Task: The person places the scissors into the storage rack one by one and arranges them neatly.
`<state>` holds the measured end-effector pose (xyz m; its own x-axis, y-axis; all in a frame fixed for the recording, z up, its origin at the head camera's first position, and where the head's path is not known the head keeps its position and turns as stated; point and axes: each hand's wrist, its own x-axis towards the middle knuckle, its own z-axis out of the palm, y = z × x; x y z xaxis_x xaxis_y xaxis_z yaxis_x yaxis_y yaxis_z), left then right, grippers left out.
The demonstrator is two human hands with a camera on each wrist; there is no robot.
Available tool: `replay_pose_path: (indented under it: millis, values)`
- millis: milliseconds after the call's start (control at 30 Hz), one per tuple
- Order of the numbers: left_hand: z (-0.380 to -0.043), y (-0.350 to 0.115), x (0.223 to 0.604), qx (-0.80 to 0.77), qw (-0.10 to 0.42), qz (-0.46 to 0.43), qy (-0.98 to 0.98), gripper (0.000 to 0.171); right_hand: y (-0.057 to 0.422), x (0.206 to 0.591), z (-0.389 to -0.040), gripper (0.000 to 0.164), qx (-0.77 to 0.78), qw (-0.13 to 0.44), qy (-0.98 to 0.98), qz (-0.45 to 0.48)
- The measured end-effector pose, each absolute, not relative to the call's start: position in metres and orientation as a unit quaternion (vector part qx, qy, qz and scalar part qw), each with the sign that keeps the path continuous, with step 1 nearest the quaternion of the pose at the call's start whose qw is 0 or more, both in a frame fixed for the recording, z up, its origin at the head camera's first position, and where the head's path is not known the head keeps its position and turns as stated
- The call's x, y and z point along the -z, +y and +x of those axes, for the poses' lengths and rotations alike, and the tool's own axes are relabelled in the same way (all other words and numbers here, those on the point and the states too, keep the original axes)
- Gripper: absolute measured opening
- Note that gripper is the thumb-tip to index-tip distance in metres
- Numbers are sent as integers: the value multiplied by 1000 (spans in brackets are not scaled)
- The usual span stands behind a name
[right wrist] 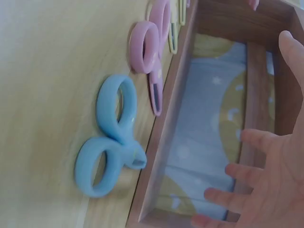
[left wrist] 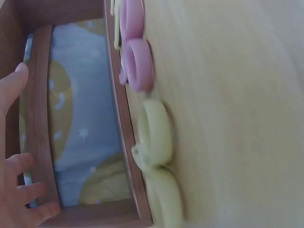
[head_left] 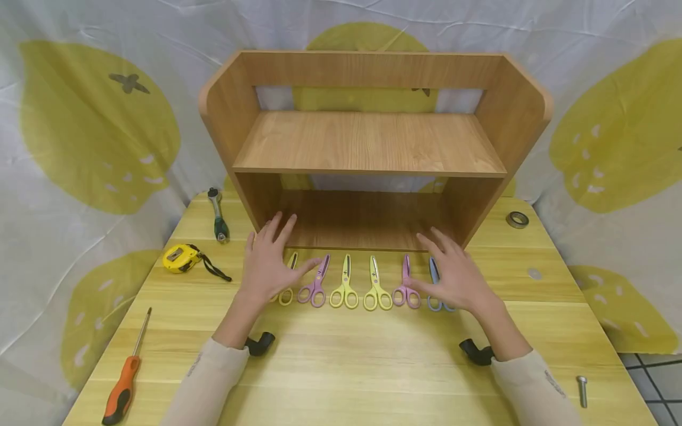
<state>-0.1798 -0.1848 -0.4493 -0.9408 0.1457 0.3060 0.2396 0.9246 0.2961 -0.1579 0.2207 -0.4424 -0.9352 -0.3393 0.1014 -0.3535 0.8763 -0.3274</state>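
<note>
A row of several scissors lies on the table in front of a wooden shelf [head_left: 367, 142]. From left to right come a yellow pair [head_left: 292, 260], a pink pair [head_left: 322, 271], two more yellow pairs, another pink pair [head_left: 407, 267] and a blue pair [head_left: 434, 269]. My left hand [head_left: 269, 266] is spread over the row's left end, partly covering the first yellow pair. Over the right end hovers my right hand [head_left: 453, 272], fingers apart, covering part of the blue pair. In the right wrist view, the blue scissors [right wrist: 124, 135] lie apart from the fingers. Neither hand holds anything.
A tape measure [head_left: 181, 258], a green-handled ratchet [head_left: 218, 216] and an orange screwdriver [head_left: 125, 378] lie at the left. On the right are a tape roll [head_left: 517, 220], a pale disc [head_left: 534, 274] and a bolt [head_left: 583, 391]. Patterned cloth hangs behind.
</note>
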Motion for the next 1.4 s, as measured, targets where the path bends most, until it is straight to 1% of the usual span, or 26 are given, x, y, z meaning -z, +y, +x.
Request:
replay_pose_path:
  millis: [133, 367, 533, 600, 667, 867, 1100, 1400]
  values:
    - [-180, -197, 451, 202, 189, -100, -956, 104, 228, 443, -152, 101, -189, 26, -965, 178]
    - [-179, -215, 455, 296, 244, -65, -921, 90, 239, 448, -138, 96, -221, 38, -958, 177]
    - [-183, -225, 458, 378, 297, -42, -876, 82, 246, 454, -127, 90, -245, 26, -956, 160]
    - [-185, -228, 458, 405, 308, -30, -860, 80, 249, 458, -123, 88, -256, 14, -954, 152]
    - [-188, -230, 459, 427, 312, -17, -849, 77, 253, 462, -120, 86, -266, 3, -953, 144]
    - [-198, -234, 466, 467, 298, 17, -833, 65, 263, 476, -111, 82, -286, -18, -951, 117]
    - [-207, -238, 470, 490, 277, 33, -826, 51, 270, 485, -108, 83, -303, -20, -946, 113]
    - [-214, -240, 472, 487, 248, 49, -836, 41, 274, 491, -107, 67, -298, -23, -946, 123]
